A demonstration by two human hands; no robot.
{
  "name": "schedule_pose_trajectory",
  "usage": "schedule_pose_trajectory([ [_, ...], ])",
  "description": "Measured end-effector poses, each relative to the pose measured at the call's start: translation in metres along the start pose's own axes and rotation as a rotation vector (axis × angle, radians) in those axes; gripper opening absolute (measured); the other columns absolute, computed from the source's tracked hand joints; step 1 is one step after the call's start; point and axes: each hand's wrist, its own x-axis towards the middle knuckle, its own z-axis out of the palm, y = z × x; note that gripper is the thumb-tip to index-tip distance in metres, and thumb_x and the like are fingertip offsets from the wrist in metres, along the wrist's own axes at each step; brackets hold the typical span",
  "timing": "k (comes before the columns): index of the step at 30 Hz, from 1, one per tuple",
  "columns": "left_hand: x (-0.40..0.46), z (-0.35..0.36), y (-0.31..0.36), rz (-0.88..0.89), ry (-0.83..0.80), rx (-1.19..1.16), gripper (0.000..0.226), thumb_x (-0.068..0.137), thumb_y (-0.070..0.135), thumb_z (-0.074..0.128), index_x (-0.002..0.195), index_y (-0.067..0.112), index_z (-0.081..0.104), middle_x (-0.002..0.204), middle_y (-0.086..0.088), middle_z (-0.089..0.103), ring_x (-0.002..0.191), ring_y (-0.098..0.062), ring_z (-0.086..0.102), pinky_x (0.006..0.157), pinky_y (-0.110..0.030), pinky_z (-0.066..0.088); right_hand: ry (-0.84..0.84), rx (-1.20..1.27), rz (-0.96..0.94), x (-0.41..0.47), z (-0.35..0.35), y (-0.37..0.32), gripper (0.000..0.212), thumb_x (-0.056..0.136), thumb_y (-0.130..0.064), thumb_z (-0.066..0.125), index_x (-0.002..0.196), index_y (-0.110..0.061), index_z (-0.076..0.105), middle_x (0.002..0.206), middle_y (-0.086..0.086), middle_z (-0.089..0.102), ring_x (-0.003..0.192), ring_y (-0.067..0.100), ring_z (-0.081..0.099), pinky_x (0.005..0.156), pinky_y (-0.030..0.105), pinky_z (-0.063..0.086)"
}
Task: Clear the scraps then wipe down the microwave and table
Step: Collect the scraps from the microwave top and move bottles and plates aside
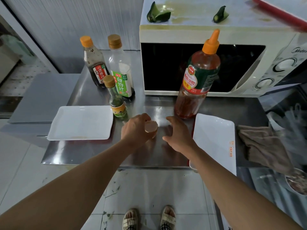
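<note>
We had a single view, worn on the head, looking forward and steeply down from standing height. It sat close over the worktop (103, 153), with the microwave (216, 35) at one o'clock, both forearms reaching in from six, and the floor directly beneath us.

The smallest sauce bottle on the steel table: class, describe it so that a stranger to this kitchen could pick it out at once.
Start at the white microwave on the steel table and look left of it to a cluster of three bottles. The smallest sauce bottle stands nearest the viewer, beside the far right corner of the left white tray. Unlike its two taller neighbours, it is squat, of green glass, with a tan cap and a yellow label.
</note>
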Motion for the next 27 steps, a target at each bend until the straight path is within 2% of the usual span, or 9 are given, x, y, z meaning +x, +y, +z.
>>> schedule_pose_trajectory([
  [5,0.004,0.011,-0.005,-0.035,-0.050,0.060,0.042,0.068,0.045,0.075,0.098,0.030,0.051,0.092,0.001,0.067,0.082,-0.026,0.064,0.065,-0.034,0.051,0.018,0.015,-0.017,0.003,0.001,0.006,0.068,0.077,-0.016,0.075,0.137,-0.020,0.041,0.141,0.002,0.044,0.126,0.021,0.047,0.096,0.025,0.041],
  [9,0.007,0.011,-0.006,-0.032,-0.068,0.081,0.046,0.065,0.049,0.075,0.100,0.032,0.050,0.086,0.000,0.067,0.078,-0.027,0.063,0.059,-0.030,0.044,0.008,0.032,-0.011,0.005,0.000,0.008,0.068,0.077,-0.015,0.075,0.136,-0.020,0.041,0.142,0.002,0.043,0.128,0.021,0.045,0.100,0.029,0.042],
  [17,0.007,0.009,-0.010,-0.012,-0.106,0.010,0.044,0.066,0.034,0.080,0.101,0.026,0.055,0.092,-0.004,0.069,0.084,-0.028,0.065,0.069,-0.041,0.053,-0.005,0.020,-0.006,0.008,-0.002,0.007,0.069,0.078,-0.016,0.075,0.137,-0.021,0.040,0.141,0.002,0.045,0.126,0.021,0.048,0.097,0.028,0.043],
  [20,0.005,0.009,-0.009,0.003,-0.123,0.005,0.044,0.067,0.034,0.078,0.103,0.024,0.055,0.094,-0.006,0.068,0.084,-0.028,0.064,0.070,-0.041,0.054,-0.001,0.015,-0.009,0.006,-0.003,0.003,0.069,0.078,-0.015,0.074,0.137,-0.020,0.040,0.140,0.003,0.046,0.125,0.021,0.048,0.096,0.026,0.042],
  [24,0.003,0.002,-0.007,-0.008,-0.133,-0.050,0.044,0.068,0.029,0.080,0.104,0.022,0.056,0.096,-0.009,0.068,0.085,-0.028,0.064,0.072,-0.041,0.054,0.008,-0.015,-0.020,0.002,-0.009,-0.005,0.068,0.079,-0.014,0.073,0.138,-0.018,0.039,0.141,0.005,0.045,0.128,0.022,0.044,0.100,0.030,0.041],
  [27,0.001,-0.010,-0.006,0.003,-0.112,-0.079,0.044,0.069,0.029,0.079,0.106,0.022,0.056,0.096,-0.009,0.068,0.087,-0.028,0.064,0.074,-0.042,0.053,0.034,-0.036,-0.038,-0.003,-0.016,-0.014,0.067,0.079,-0.015,0.073,0.138,-0.017,0.040,0.140,0.005,0.046,0.128,0.022,0.044,0.098,0.025,0.037],
])
